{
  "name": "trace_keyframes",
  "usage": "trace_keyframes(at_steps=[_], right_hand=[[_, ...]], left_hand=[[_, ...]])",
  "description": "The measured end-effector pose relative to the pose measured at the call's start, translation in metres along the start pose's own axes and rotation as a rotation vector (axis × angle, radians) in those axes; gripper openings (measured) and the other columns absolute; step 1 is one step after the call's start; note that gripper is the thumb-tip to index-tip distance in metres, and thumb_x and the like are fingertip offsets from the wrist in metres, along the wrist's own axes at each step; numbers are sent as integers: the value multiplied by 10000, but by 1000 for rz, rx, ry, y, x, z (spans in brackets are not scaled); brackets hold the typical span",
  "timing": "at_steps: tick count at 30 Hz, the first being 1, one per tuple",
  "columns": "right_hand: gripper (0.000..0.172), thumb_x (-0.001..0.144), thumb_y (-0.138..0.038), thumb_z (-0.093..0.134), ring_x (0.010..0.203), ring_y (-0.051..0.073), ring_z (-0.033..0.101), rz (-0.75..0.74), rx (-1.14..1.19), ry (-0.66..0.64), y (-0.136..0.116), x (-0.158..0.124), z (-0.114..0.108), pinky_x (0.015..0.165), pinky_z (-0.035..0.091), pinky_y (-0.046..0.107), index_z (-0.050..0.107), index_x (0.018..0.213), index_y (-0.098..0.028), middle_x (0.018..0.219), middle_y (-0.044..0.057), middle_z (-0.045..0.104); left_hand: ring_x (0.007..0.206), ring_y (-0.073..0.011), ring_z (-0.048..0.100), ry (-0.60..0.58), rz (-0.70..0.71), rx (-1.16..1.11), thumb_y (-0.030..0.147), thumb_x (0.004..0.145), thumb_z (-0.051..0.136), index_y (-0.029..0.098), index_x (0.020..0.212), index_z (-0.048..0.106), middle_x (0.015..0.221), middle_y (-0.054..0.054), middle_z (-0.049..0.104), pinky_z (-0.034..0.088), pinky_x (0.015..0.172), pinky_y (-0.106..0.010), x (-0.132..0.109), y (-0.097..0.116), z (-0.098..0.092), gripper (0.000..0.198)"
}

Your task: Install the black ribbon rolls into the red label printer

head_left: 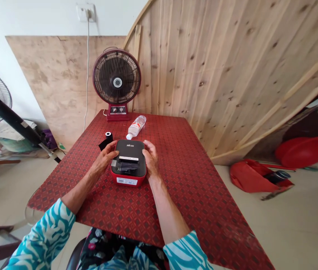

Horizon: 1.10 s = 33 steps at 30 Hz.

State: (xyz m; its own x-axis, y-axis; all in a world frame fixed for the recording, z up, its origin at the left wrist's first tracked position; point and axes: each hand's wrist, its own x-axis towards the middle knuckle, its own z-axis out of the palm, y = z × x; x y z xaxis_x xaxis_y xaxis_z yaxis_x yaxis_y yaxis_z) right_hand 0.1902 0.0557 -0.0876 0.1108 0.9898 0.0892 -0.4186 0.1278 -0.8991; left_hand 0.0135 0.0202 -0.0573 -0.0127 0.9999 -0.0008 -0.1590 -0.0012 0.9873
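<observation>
We see a small red-and-black label printer [129, 162] standing on the red patterned worktop [192, 180], just in front of the person and between both arms. The left hand [104, 159] curls against its left side, with the fingertips laid over the top edge. The right hand [150, 159] cups its right side, so the two hands clasp the casing between them.

We judge the label printer to be a rigid plastic box, compact and of moderate weight for its size. Its shell looks smooth and glossy enough to slip if pinched from above. The safest hold seems to be the one shown, palms on the two flanks low on the red base. That keeps the hands clear of the black lid, which has a white strip and a dark recess and may give under pressure. We cannot tell what lies inside that recess.

A black roll [108, 136] stands just beyond the left hand with a loose tail of black strip, near the label printer but not touching it. It looks light and easy to tip over.

A clear plastic bottle [136, 126] with a white cap lies on its side farther back. We cannot tell whether it holds any liquid. Behind it a red table fan [116, 80] stands at the worktop's far edge.
</observation>
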Motion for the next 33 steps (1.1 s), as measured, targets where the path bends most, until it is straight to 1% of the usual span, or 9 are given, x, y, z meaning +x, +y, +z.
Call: trace_keyframes(at_steps=[3,6,9,13,17,22,26,29,33], right_hand=[[423,680,-302,601,845,156,629,2,6,14,0,-1,1,759,507,301,570,1098,-245,1000,13,689],[423,697,-332,596,824,153,628,26,-6,45,0,-3,3,752,503,305,574,1108,-236,1001,14,688],[433,717,-366,595,869,167,633,44,-29,85,2,-6,3,787,504,326,577,1125,-223,1040,29,684],[432,797,-457,536,1002,191,613,-25,-122,97,12,-9,-5,900,479,373,582,1145,-206,1139,61,656],[421,864,-483,446,1156,215,542,-139,-280,29,25,-7,-16,1045,388,430,606,1126,-195,1233,87,610],[417,908,-445,387,1175,234,520,-182,-387,35,31,-5,-21,1030,407,444,618,1120,-170,1243,123,607],[405,911,-441,388,1153,234,532,-155,-386,49,30,-5,-19,1007,422,445,616,1111,-172,1195,120,641],[429,908,-456,378,1127,232,548,-112,-346,62,31,-5,-18,977,441,430,601,1128,-163,1158,124,660],[427,884,-463,403,1115,227,559,-79,-320,67,32,-4,-18,999,420,425,600,1118,-165,1196,121,641]], left_hand=[[1156,-271,574,-24,15,-24,333,694,703,181,1288,521,1281,-100,611,462,953,-363,1,-1,-1,640],[1175,-283,560,-7,14,-96,331,720,707,202,1302,519,1296,-84,603,447,967,-371,-2,-6,1,625],[1179,-289,557,-10,22,-153,358,766,683,227,1327,506,1297,-70,605,437,978,-389,-7,-13,2,603],[1257,-315,492,-177,19,-290,381,770,658,241,1358,492,1361,-72,556,394,1033,-424,-11,-20,-6,627],[1355,-308,380,-273,41,-318,231,649,681,273,1351,503,1435,-35,486,300,1112,-416,-8,-23,-16,726],[1407,-318,285,-330,53,-273,181,629,632,281,1400,442,1504,-29,398,254,1139,-448,-5,-27,-19,801],[1420,-312,262,-324,26,-258,164,633,606,312,1426,395,1531,-12,356,259,1137,-462,-5,-30,-19,833],[1416,-305,277,-323,-11,-270,156,642,599,315,1430,386,1528,-12,363,282,1130,-453,-5,-31,-19,831],[1399,-303,316,-346,-3,-295,148,653,597,317,1431,386,1514,-12,388,329,1106,-434,-7,-32,-20,823]])
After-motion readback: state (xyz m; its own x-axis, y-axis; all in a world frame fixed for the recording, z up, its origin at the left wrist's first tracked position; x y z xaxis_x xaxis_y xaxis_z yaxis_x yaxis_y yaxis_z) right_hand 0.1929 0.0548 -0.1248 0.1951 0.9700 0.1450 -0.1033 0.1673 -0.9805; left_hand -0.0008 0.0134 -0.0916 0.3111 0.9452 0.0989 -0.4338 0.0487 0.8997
